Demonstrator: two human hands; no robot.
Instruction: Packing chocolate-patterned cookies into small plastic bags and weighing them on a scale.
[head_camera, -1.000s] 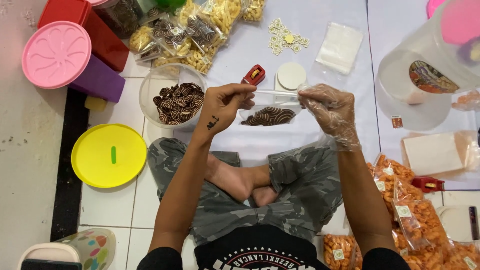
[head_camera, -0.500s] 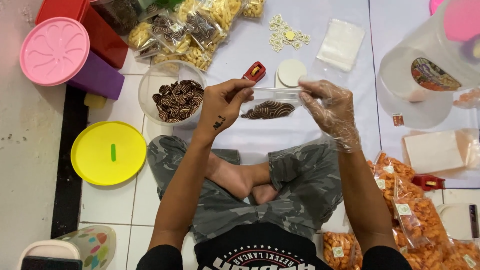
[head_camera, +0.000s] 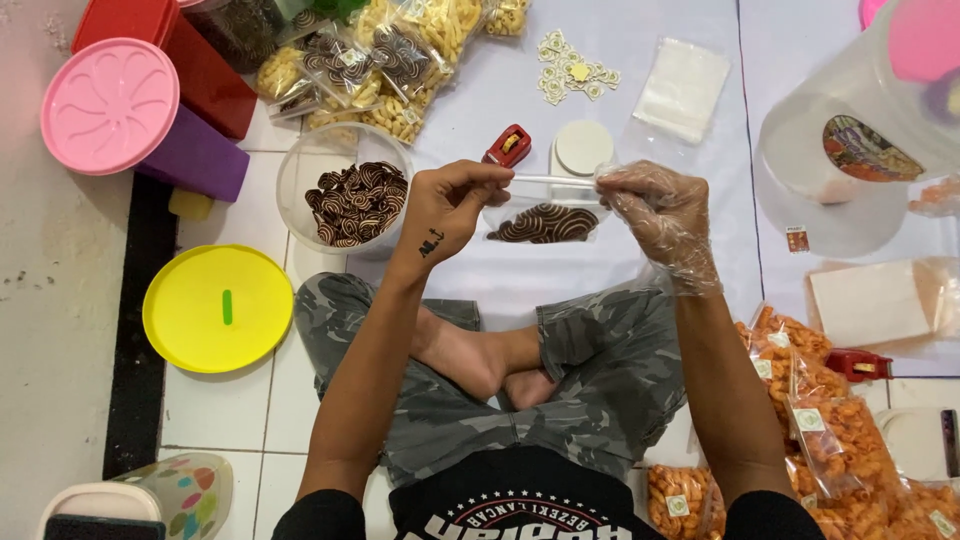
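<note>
Clear plastic bag (head_camera: 545, 215) of brown-and-cream swirl snacks, held stretched between two hands above the lap.

The left hand (head_camera: 450, 205), bare, pinches the bag's top edge at one corner; the right hand (head_camera: 655, 210), in a thin transparent glove, is closed on the opposite corner, so the bag hangs between them with its snacks settled at the bottom. Just left of the left hand stands a clear round tub (head_camera: 345, 195) holding more swirl snacks. Just beyond the hands lie a small red stapler (head_camera: 508, 146) and a white round lid (head_camera: 584, 147). A yellow lid (head_camera: 218, 308) lies on the floor, well left of the left forearm.
</note>
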